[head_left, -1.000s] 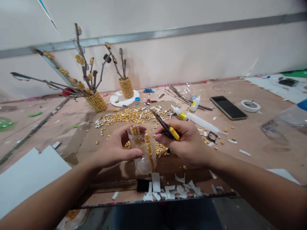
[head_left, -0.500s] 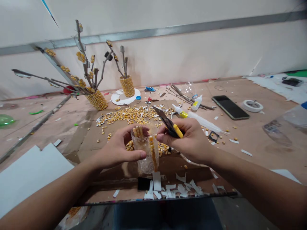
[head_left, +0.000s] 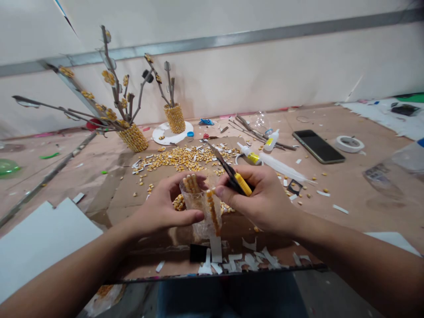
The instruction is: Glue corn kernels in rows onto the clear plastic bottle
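My left hand is closed around a clear plastic cup with a rough, textured wall. Several columns of yellow corn kernels line its far side, and one more kernel column runs down its near right side. In my right hand are scissors with a black and yellow handle, their dark blades pointing up and left. The right thumb and finger are at the top of the near kernel column. Beyond the cup, loose corn kernels lie on cardboard.
Two kernel-covered pots with twigs stand at the back left, one on a white disc. Glue bottles, a phone and a tape roll lie right. White scraps litter the front edge.
The scissors have tilted slightly, their tip moving left and up. The cup and near kernel column have shifted a little to the right; both hands keep their holds.
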The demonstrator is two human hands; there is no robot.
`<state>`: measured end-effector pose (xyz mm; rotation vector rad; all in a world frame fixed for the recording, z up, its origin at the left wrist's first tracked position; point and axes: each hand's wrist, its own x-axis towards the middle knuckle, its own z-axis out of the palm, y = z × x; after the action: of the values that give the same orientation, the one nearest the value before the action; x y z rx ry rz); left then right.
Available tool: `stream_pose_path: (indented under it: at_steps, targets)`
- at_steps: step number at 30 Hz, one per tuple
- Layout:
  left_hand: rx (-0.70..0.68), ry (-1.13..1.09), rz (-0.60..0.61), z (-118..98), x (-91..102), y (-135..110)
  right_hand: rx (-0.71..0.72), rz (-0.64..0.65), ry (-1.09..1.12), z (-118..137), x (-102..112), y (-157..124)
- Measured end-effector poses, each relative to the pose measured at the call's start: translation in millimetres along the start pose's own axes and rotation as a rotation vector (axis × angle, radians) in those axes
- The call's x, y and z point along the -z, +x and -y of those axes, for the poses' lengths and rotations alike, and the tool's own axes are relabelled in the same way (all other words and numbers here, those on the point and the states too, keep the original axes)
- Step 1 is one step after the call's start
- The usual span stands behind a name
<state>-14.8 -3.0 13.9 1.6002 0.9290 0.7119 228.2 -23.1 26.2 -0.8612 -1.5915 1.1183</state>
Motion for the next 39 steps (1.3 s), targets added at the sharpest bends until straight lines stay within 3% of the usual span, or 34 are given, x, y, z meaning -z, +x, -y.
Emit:
stream_pose_path:
  at_steps: [7, 12, 15, 17, 21, 25, 29, 33, 39]
  targets:
    - [-0.004, 0.003, 0.003, 4.0, 0.9, -0.3, -0.004, 0.01, -0.004, -0.1, -1.0, -0.6]
    - [-0.042, 0.061, -0.004, -4.5, 4.6, 1.7, 0.01, -0.023, 0.003, -4.3, -1.2, -0.6]
    - [-0.06, 0.084, -0.106, -10.8, 14.6, 3.7, 0.023, -0.098, -0.032, -12.5, 6.5, 5.8]
    - [-0.086, 0.072, -0.222, -11.2, 25.7, 5.7, 0.045, -0.132, -0.169, -20.6, 15.9, 13.1]
    - [-0.182, 0.098, -0.41, -5.2, 53.7, 11.8, 0.021, 0.019, -0.583, -38.2, 34.5, 27.2]
    - [-0.142, 0.235, -0.479, -3.3, 77.9, 17.6, -0.061, 0.244, -0.855, -51.9, 38.3, 34.4]
    - [-0.07, 0.357, -0.522, -5.1, 90.9, 21.1, -0.107, 0.303, -0.895, -61.5, 32.0, 37.1]
    - [0.03, 0.468, -0.475, -1.9, 97.4, 22.4, -0.181, 0.312, -0.934, -64.8, 27.0, 38.3]
    - [-0.072, 0.383, -0.395, 6.7, 106.5, 21.3, -0.231, 0.36, -0.953, -61.3, 24.2, 39.1]
